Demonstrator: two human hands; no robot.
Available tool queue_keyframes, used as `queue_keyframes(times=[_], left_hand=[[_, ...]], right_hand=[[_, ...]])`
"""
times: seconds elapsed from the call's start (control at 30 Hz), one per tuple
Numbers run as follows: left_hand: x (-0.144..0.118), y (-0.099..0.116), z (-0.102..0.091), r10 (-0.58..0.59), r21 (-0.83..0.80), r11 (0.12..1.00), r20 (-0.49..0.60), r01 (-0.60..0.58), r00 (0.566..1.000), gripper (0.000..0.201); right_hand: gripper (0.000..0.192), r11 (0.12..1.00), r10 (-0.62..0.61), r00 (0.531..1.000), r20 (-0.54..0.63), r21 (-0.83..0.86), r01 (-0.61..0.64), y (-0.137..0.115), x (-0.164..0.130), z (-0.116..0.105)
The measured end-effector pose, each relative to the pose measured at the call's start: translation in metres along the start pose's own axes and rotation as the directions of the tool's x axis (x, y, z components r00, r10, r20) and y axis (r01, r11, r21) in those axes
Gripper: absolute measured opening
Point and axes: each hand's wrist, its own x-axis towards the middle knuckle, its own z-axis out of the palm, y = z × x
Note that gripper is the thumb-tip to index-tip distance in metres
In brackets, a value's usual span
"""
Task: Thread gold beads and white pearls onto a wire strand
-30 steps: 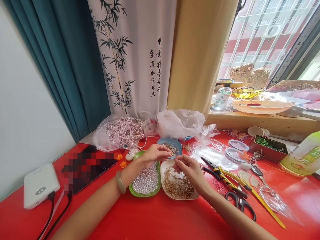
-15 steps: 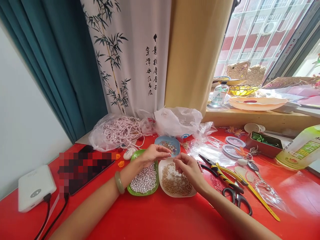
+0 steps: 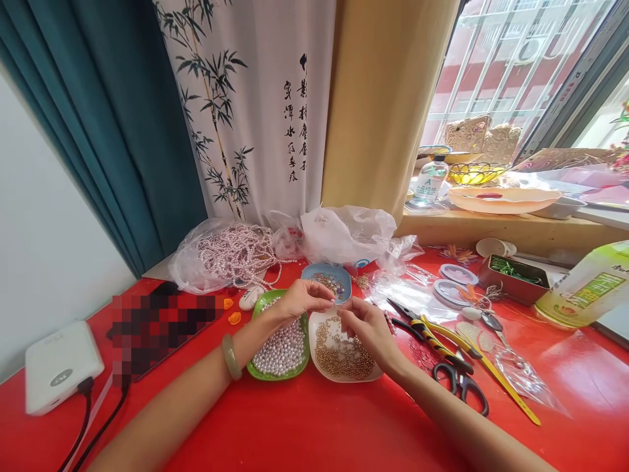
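Above the white dish (image 3: pixel 322 367), both hands' fingers (image 3: pixel 328 305) pinch something tiny; scissors (image 3: pixel 459 383) nearby

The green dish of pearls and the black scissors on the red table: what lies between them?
In the head view, a white dish of small gold beads lies between the green dish and the scissors, with the right hand above it.

A white dish (image 3: pixel 322 367) of small gold beads (image 3: pixel 344 354) is sitting flat just right of the green dish (image 3: pixel 255 373) of white pearls (image 3: pixel 282 347). Both hands are hovering over the white dish's far rim, fingertips pinched together.
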Motion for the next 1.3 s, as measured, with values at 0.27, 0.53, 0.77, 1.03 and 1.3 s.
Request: queue_keyframes(times=[0.27,0.53,0.77,1.03,1.3], left_hand=[[0.0004,-0.0017,-0.0022,-0.020,0.006,1.000,0.023,0.020,1.000,0.026],[0.0025,-0.0040,-0.0044,0.031,0.007,0.999,0.026,-0.031,0.999,0.024],[0.0031,-0.0052,-0.0049,0.043,-0.004,0.999,0.040,-0.043,0.998,0.023],[0.0036,-0.0071,-0.0064,0.083,0.074,0.993,0.068,-0.088,0.994,0.021],[0.0009,-0.0031,-0.0065,0.168,0.245,0.951,0.094,-0.186,0.981,0.015]], right_hand=[[0.012,1.000,-0.006,1.000,-0.009,0.008,0.006,0.0014,0.0000,-0.0002],[0.011,1.000,-0.013,1.000,-0.006,-0.007,0.013,0.0001,-0.0005,-0.0001],[0.011,1.000,0.005,1.000,0.006,0.017,-0.005,-0.0003,-0.0008,0.0005],[0.010,1.000,0.003,1.000,0.001,0.012,-0.003,-0.0002,-0.0007,0.0008],[0.013,1.000,0.010,1.000,0.030,-0.030,-0.009,0.0064,0.0020,0.0010]])
